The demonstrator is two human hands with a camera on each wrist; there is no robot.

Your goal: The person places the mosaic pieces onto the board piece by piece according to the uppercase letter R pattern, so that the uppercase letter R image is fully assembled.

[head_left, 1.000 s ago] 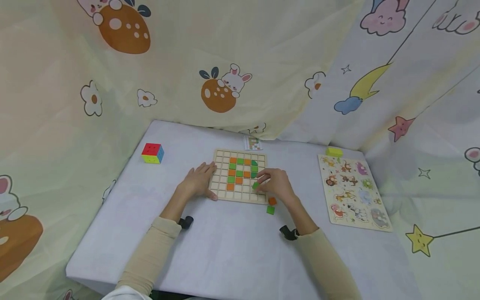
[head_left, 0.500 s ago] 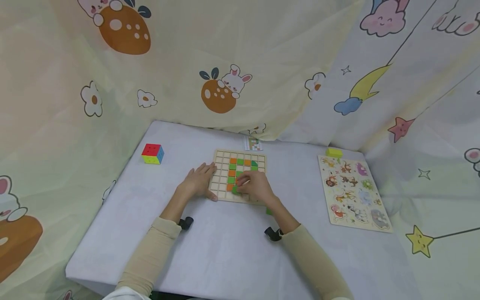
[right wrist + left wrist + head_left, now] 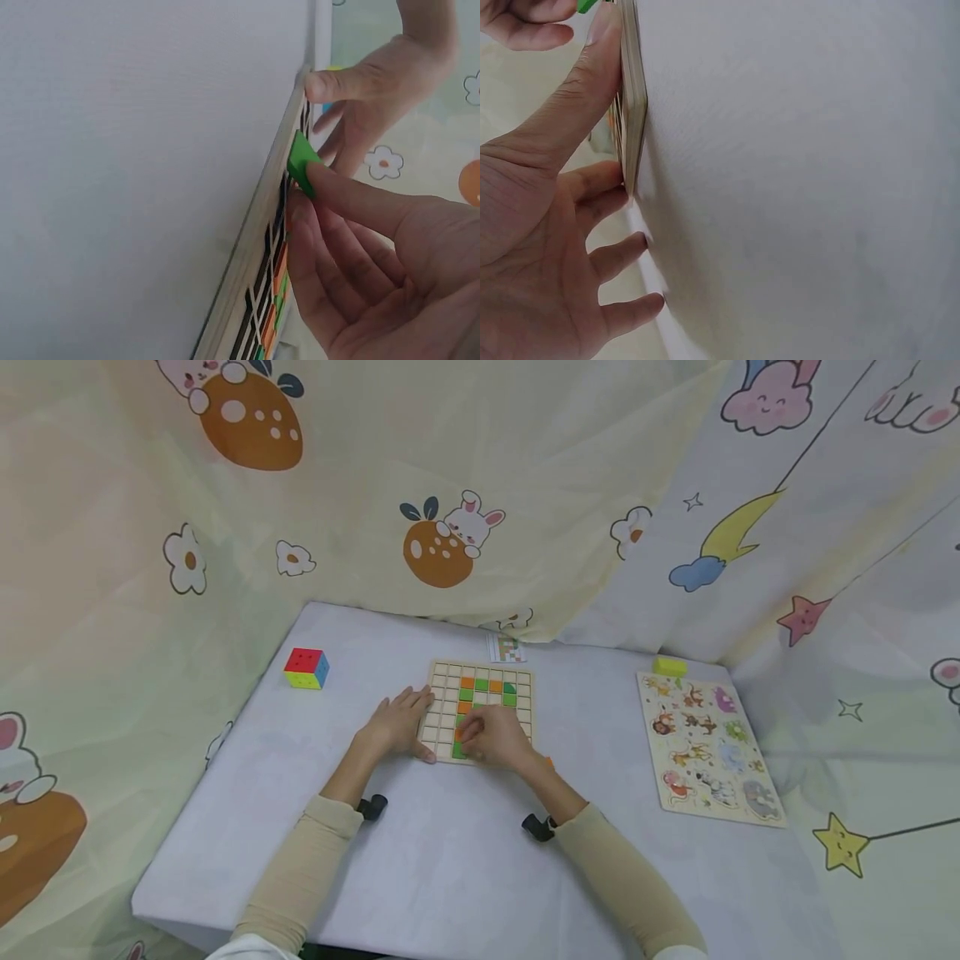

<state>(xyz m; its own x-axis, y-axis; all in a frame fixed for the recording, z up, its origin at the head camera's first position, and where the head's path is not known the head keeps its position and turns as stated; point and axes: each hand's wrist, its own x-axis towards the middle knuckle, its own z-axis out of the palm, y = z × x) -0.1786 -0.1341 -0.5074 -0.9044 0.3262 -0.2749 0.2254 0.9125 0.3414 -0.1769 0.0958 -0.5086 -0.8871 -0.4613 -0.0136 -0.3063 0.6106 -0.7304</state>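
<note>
A wooden grid board point(image 3: 442, 670) lies on the white-covered table, with several green and orange square tiles set in its cells. My left hand point(image 3: 393, 724) rests against the board's left side, fingers spread. In the left wrist view its thumb point(image 3: 577, 90) touches the board's edge. Over the lower part of the grid, my right hand point(image 3: 497, 739) pinches a green square tile point(image 3: 301, 161) between thumb and fingers. That tile is tilted, with a corner at the board's near-left cells. The right hand hides much of the board's middle and lower right.
A pattern card point(image 3: 507, 648) lies behind the board. At the left stands a colourful puzzle cube point(image 3: 305, 669). An animal puzzle board point(image 3: 708, 747) lies at the right, with a yellow block point(image 3: 670, 666) behind it. An orange tile point(image 3: 549, 761) shows partly beside my right wrist.
My right hand has moved left across the board with the green tile, from its right side to the lower left cells. The left hand has stayed in place.
</note>
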